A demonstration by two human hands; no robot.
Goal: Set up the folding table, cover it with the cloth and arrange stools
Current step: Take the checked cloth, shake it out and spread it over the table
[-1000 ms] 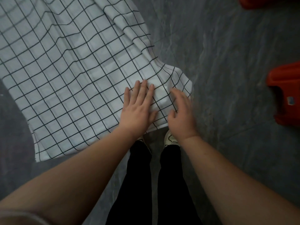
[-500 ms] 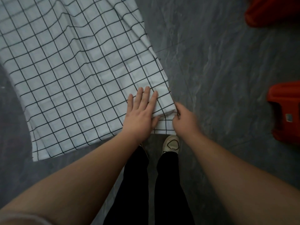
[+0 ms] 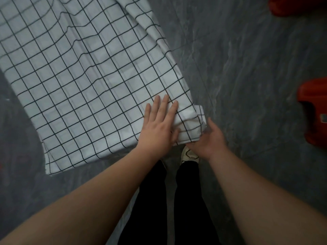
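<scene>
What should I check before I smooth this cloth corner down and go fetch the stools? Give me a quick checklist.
1. Cloth spread over the table: ok, it lies across the top with a few ripples.
2. Left hand flat on the cloth near the corner: ok, fingers straight and pressing.
3. Right hand on the corner: ok, it touches the hanging corner from below; whether it pinches the fabric, cannot tell.
4. Near corner lying flat: not ok, it is bunched and folded.
5. Even overhang all round: cannot tell, the far edges are out of view.
6. Red stools within sight: ok, on the floor to the right, apart from the table.
</scene>
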